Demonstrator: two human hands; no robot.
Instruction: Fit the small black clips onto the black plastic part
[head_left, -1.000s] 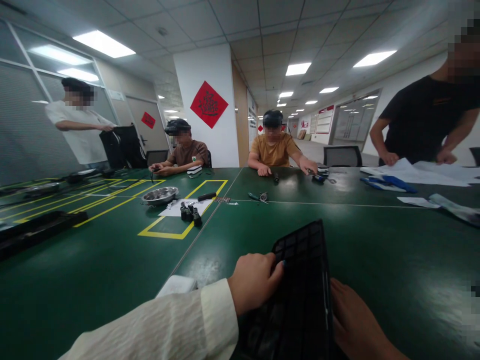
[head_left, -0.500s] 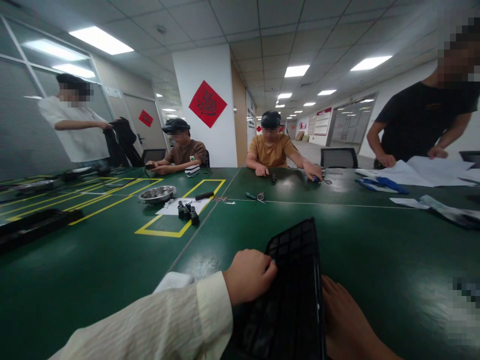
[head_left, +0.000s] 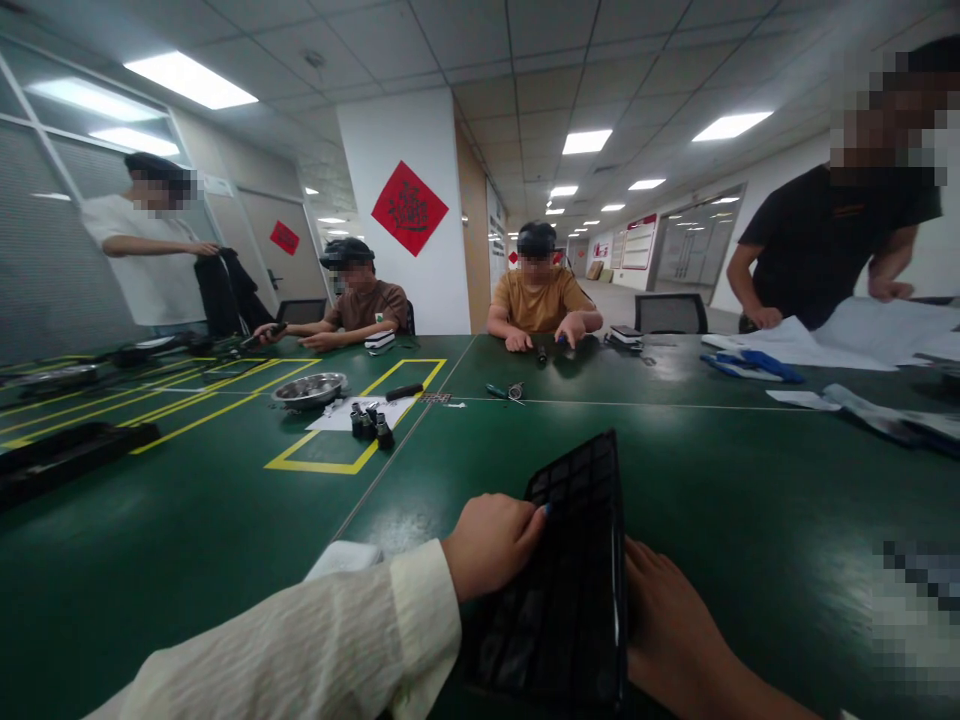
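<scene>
A black plastic tray (head_left: pixel 559 570) divided into compartments is tilted up on its side in front of me, above the green table (head_left: pixel 750 520). My left hand (head_left: pixel 495 545), below a cream sleeve, is closed on the tray's left edge, with the thumb over the compartment side. On the other side, my right hand (head_left: pixel 671 610) presses against the tray's back near the right edge; its fingertips are hidden behind the tray. Dark shadow makes it hard to see inside the compartments.
A white object (head_left: pixel 341 560) lies beside my left forearm. Farther off are a metal bowl (head_left: pixel 309 390), black cylindrical parts (head_left: pixel 371 425) on paper, and pliers (head_left: pixel 499 391). Blue-and-white gloves (head_left: pixel 754 365) and white sheets (head_left: pixel 862 330) lie at right. Several people work around the table.
The tray and both my hands shift slightly left in view, with the same hold. Across the table, the person in the tan shirt has drawn an outstretched hand inward.
</scene>
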